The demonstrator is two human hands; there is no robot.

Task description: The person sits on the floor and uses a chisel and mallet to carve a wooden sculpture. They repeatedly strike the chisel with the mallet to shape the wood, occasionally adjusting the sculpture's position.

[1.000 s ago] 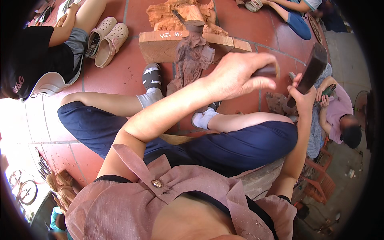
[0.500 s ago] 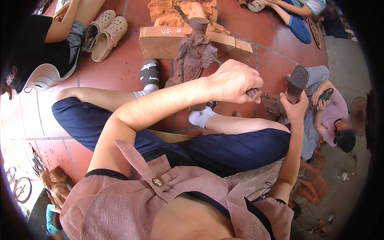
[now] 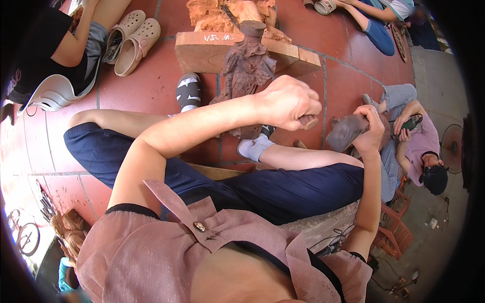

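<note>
Between the sandalled feet (image 3: 188,92), on red tiles (image 3: 156,70), stands the dark carved figure (image 3: 246,70); just this side, the left hand (image 3: 288,102) clenches a tool handle (image 3: 309,122), the right hand (image 3: 370,129) wraps a blurred dark mallet (image 3: 345,133), apart from that handle!

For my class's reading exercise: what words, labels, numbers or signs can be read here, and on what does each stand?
White handwriting on the pale wooden block; wording not copied here.
Pinkish lettering on the black shirt at left: small, only partly visible.
Nothing else can be read.
</note>
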